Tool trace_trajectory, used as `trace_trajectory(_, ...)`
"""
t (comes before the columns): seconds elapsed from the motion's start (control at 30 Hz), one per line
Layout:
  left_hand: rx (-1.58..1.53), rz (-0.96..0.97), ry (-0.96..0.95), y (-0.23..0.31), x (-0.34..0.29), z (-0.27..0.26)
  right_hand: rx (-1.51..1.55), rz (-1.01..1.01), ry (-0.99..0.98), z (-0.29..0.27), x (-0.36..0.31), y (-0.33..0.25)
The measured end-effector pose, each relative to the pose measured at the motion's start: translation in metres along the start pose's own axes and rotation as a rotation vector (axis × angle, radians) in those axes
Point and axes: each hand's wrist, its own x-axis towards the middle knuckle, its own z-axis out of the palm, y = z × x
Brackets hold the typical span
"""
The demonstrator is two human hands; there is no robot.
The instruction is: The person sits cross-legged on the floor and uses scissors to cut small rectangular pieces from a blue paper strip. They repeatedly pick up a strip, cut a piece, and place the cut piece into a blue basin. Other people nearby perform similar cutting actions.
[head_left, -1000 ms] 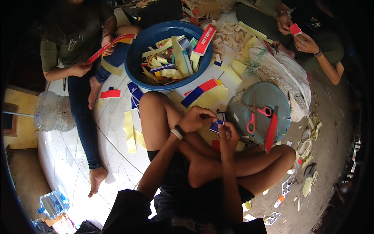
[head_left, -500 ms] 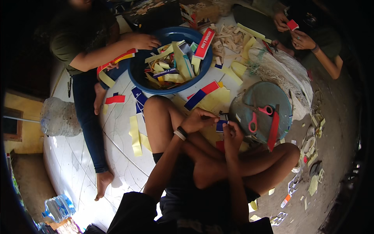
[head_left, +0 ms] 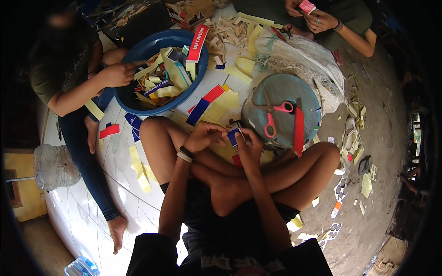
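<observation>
My right hand (head_left: 250, 145) pinches a small dark-blue piece of card (head_left: 233, 137) above my crossed legs. A thin dark and white edge sticks up behind that piece. My left hand (head_left: 207, 136) is closed, its fingertips bunched close to the card's left edge; whatever they pinch is too small to make out. Just beyond my right hand, a round grey-green lid (head_left: 285, 89) carries scissors with pink handles (head_left: 270, 125) and a red strip (head_left: 299, 131). Blue and red strips (head_left: 198, 112) lie on yellowish sheets (head_left: 221, 106) past my left hand.
A blue basin (head_left: 138, 109) full of coloured strips stands at the far left, with a co-worker's hand (head_left: 119, 75) over its rim. Another person's hands (head_left: 317, 19) hold a red piece, far right. Wooden pieces (head_left: 225, 34), a white sack (head_left: 299, 50) and floor scraps lie around.
The whole view has shifted, so the scene sits further left. The left co-worker's hand has drawn back toward the basin's near-left rim. My hands keep close together around the blue card.
</observation>
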Motion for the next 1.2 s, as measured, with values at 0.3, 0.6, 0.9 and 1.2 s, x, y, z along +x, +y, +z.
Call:
trace_trajectory(0.3,0.102,0.063,0.064,0.003,-0.003,0.005,-0.02,0.013,-0.023,0.002,-0.002,-0.009)
trace_trajectory(0.6,0.085,0.083,0.139,0.005,-0.007,0.012,0.062,0.043,-0.001,0.003,0.001,0.0)
trace_trajectory(0.9,0.153,0.081,0.178,0.009,-0.005,0.013,0.083,0.076,-0.008,-0.001,0.001,0.002)
trace_trajectory(1.2,0.135,0.08,0.201,0.003,-0.003,0.013,0.077,0.04,-0.003,0.0,0.003,0.004)
